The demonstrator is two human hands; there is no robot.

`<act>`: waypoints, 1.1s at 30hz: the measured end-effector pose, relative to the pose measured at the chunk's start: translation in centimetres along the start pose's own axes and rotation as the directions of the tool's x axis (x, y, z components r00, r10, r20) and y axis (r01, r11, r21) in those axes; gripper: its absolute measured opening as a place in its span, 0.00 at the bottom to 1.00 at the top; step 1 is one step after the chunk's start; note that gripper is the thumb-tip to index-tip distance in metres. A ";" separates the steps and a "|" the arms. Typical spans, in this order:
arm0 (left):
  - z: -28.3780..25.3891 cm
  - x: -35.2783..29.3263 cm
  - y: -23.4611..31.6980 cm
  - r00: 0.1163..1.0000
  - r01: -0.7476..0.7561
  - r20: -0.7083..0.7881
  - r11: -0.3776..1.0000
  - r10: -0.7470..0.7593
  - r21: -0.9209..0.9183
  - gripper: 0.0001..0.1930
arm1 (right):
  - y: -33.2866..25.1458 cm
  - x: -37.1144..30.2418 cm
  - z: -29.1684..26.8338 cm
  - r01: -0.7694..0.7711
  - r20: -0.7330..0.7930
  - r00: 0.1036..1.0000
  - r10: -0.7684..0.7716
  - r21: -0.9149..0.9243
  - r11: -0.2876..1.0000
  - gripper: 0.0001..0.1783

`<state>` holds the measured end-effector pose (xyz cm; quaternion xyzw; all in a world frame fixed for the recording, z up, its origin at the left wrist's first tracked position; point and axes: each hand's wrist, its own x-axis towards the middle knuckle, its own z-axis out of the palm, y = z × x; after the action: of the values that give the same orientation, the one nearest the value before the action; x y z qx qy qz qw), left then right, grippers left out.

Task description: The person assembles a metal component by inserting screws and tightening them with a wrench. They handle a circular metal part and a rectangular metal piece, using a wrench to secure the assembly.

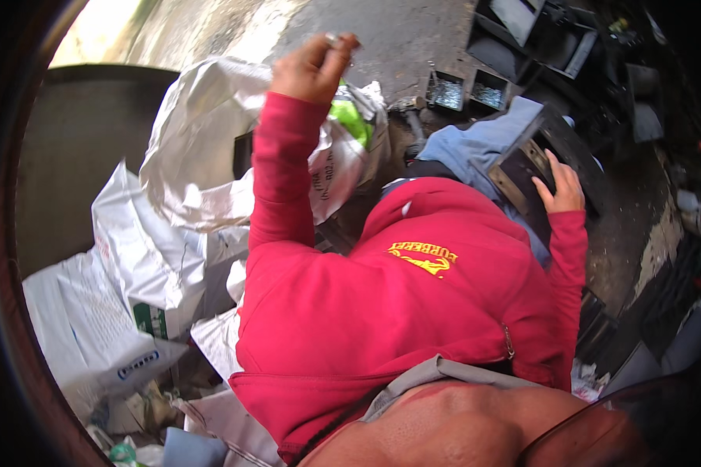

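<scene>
My left hand [313, 68] is raised above an open white woven sack [202, 167]. Its fingers are curled and pinched together; whatever they hold, if anything, is too small to make out. My right hand [562, 185] grips a black box-like casing [572, 148] at my right side, thumb and fingers spread over its inner edge. A brownish panel with holes [519, 177] shows in the casing, next to the thumb. Light blue cloth [483, 148] lies under the casing and over my leg. Inside the sack, a dark piece [243, 154] is partly hidden by my left sleeve.
Two small dark trays of shiny metal bits [446, 92] stand on the floor ahead. Black casings [557, 47] are heaped at the far right. More white sacks [144, 265] crowd my left, beside a dark panel [86, 148]. Loose scraps [136, 412] lie at the lower left.
</scene>
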<state>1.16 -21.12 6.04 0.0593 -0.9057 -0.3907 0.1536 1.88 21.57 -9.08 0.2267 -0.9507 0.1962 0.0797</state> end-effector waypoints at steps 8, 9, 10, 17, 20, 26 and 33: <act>-18.7 -0.2 -27.9 0.264 0.702 -0.141 0.089 -0.954 0.707 0.20 | 0.6 0.9 -4.4 0.049 -0.201 0.979 -0.035 0.068 0.996 0.21; -17.5 -1.4 -30.9 0.200 0.685 -0.115 0.055 -0.973 0.726 0.20 | 1.4 0.4 -4.7 0.048 -0.220 0.975 -0.037 0.045 0.998 0.21; -16.1 -2.2 -32.8 0.162 0.678 -0.102 0.035 -0.982 0.734 0.20 | 2.0 0.1 -5.1 0.024 -0.215 0.977 -0.017 0.034 0.999 0.21; -12.7 -2.8 -34.9 0.115 0.689 -0.106 0.003 -0.988 0.725 0.22 | 4.0 -2.8 -5.8 -0.067 -0.183 0.981 0.060 -0.033 0.997 0.29; -12.8 -2.8 -33.9 0.125 0.697 -0.110 0.009 -0.986 0.717 0.23 | 4.7 -3.4 -4.4 -0.059 -0.194 0.980 0.047 -0.059 0.996 0.28; -16.7 -4.2 -31.0 0.152 0.762 -0.153 0.017 -0.977 0.647 0.25 | 4.8 -3.4 -3.4 -0.044 -0.212 0.977 0.034 -0.044 0.998 0.29; -23.8 -2.7 -6.2 0.725 0.495 0.059 0.579 -0.686 0.648 0.27 | 6.5 -4.3 -3.3 -0.075 -0.060 0.996 0.068 -0.113 0.991 0.50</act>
<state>11.32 -41.22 16.32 0.3452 -0.9176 -0.1214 -0.1550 2.84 29.97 -9.28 0.1820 -0.9653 0.1500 0.1121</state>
